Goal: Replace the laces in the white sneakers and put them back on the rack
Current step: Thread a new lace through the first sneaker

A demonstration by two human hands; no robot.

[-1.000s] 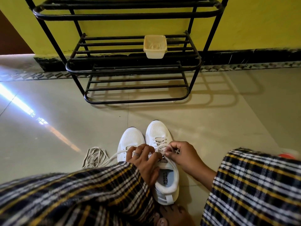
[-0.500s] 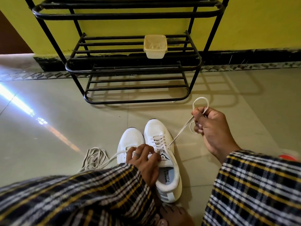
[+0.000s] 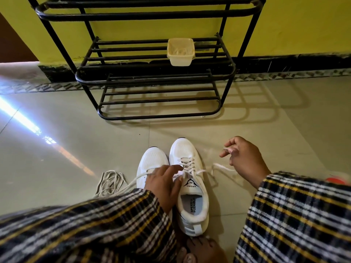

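Left hand (image 3: 163, 184) presses the laced sneaker (image 3: 190, 186) — right hand (image 3: 245, 158) pinches the lace (image 3: 220, 166).

Printed on tongue (image 3: 190, 184) of right-hand white sneaker (image 3: 190, 186): "SPEED", below a triangular emblem bearing "S". On its insole (image 3: 191, 204): "SPEED" and "FLEXIBLE", set lengthwise. No other legible text anywhere in view.

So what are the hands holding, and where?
The right hand pinches the lace of the right sneaker near its free end. The left hand rests on the sneaker's laced part; whether it grips anything cannot be told.
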